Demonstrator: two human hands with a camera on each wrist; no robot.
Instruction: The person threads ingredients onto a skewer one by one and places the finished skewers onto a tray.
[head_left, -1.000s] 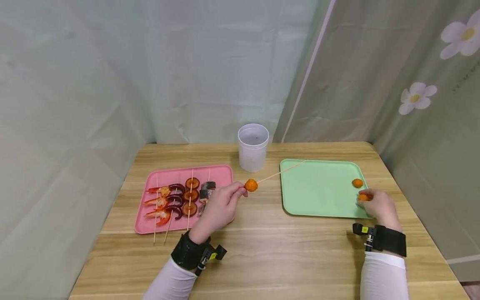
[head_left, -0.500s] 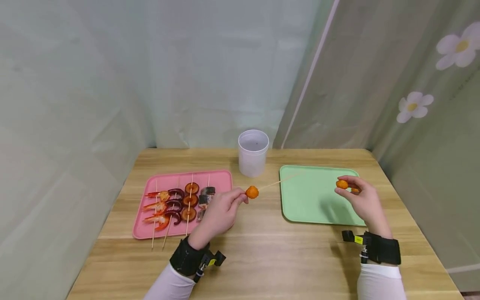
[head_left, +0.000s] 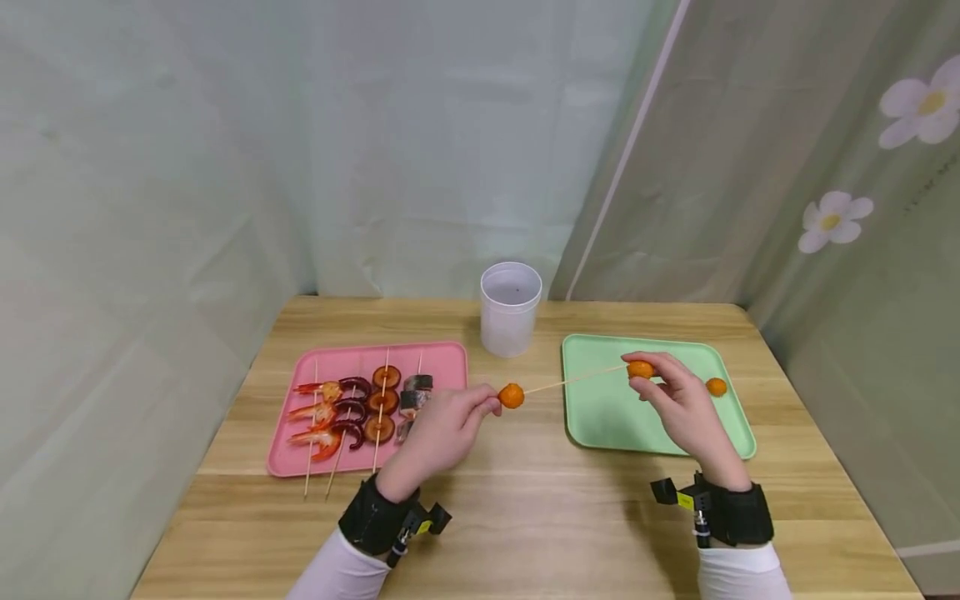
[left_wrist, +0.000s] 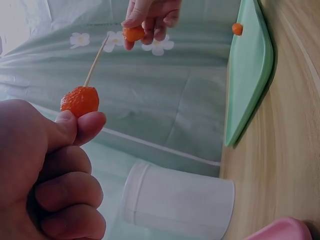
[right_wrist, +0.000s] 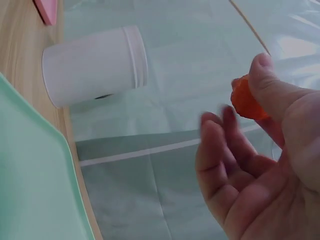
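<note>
My left hand [head_left: 442, 421] pinches a thin wooden skewer [head_left: 566, 382] between thumb and index finger. Right at those fingertips an orange ball [left_wrist: 80, 101] with a rough surface is threaded on it. The bare length points to the right and slightly up. A second orange ball [head_left: 639, 370] is between the thumb and fingers of my right hand [head_left: 678, 404], above the green tray [head_left: 600, 429]. In the head view the skewer's tip overlaps that ball's left edge; the left wrist view shows a gap between the tip [left_wrist: 106, 37] and the ball. One more orange ball [head_left: 716, 387] lies on the green tray.
A pink tray [head_left: 288, 457] at the left bears skewers of shrimp [head_left: 322, 414], dark curled tentacles [head_left: 351, 428], round brown slices [head_left: 380, 402] and fish-like pieces [head_left: 415, 402]. Between the trays, at the back, stands a white cup [head_left: 508, 321]. A curtain hangs behind the wooden table [head_left: 525, 517].
My right hand has picked up an orange ball from the green tray's right end and carried it left to the skewer's tip. The left hand has stayed almost still with the skewer.
</note>
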